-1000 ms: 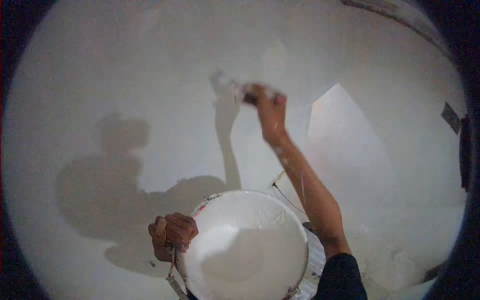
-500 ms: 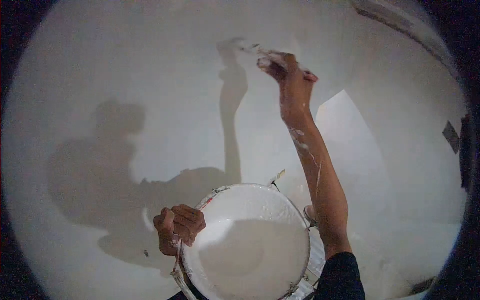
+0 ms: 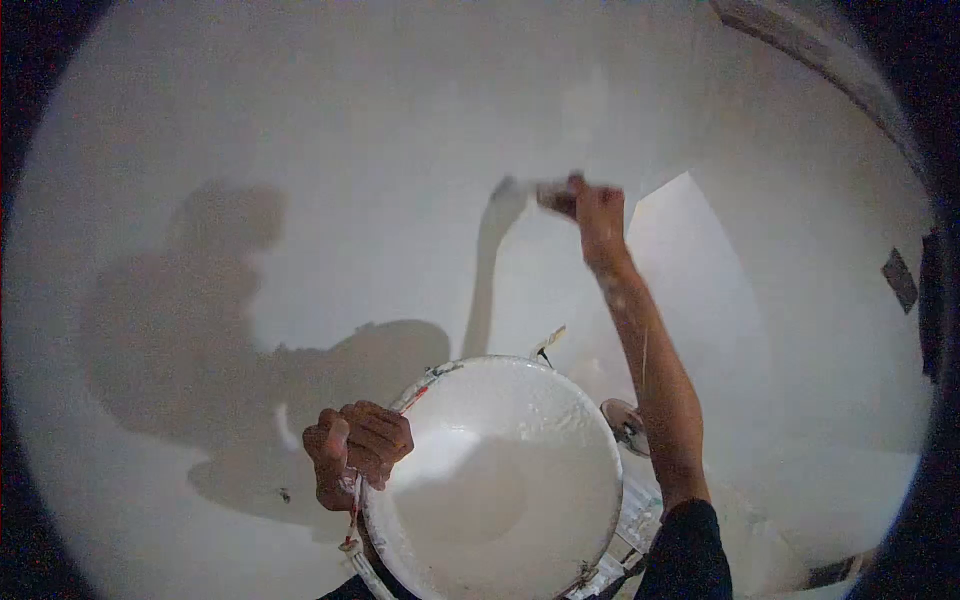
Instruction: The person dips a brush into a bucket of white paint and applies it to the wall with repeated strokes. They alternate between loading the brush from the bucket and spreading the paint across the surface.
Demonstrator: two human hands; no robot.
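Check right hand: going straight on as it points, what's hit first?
Likely the pale wall ahead of the right hand; blur and depth leave the gap, if any, unclear.

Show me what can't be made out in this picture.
All in the head view:
Right hand: blurred; what, if anything, its grip holds is unclear.
Bucket: its near rim is cut off by the bottom edge; its floor is hidden by the pale contents.
Round object: partly hidden behind the right forearm.
Dark speck: too small to identify.
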